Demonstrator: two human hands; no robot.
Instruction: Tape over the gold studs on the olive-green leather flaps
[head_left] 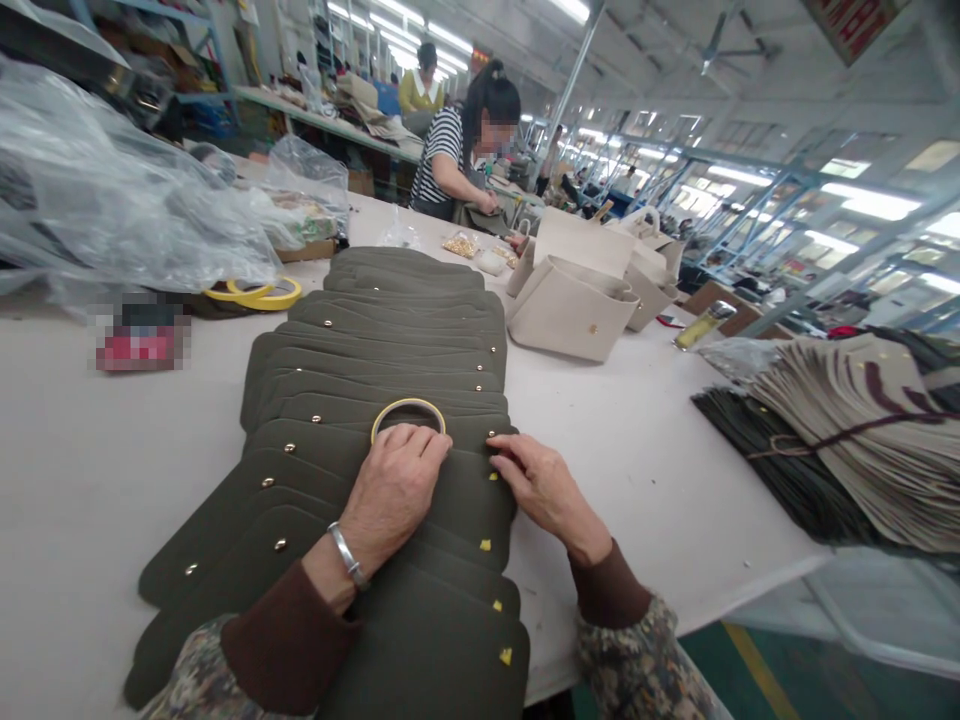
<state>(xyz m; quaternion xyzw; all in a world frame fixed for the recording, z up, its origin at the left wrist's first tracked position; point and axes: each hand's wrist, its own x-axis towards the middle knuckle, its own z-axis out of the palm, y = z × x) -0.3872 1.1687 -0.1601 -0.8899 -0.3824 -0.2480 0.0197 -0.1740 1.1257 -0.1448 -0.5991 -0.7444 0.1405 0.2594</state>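
Dark olive panels (pixel 322 475) with rounded corners lie flat on the pale tabletop (pixel 67 470), overlapped in a long, stepped row, the nearest ones slightly fanned. Small shiny metal studs (pixel 289 448) dot their left edges, with several more along the right at the farther panels. Yellow tape pieces (pixel 485 545) mark the nearer right edges. Over the middle panels, a yellow-rimmed tape roll (pixel 409 403) shows its upper arc, its lower part hidden.

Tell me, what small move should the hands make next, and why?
Perhaps the right hand should cover the metal stud beside it with a piece from the tape roll in the left hand: nearer dark panels carry yellow pieces along their right edges, while this stud looks bare.
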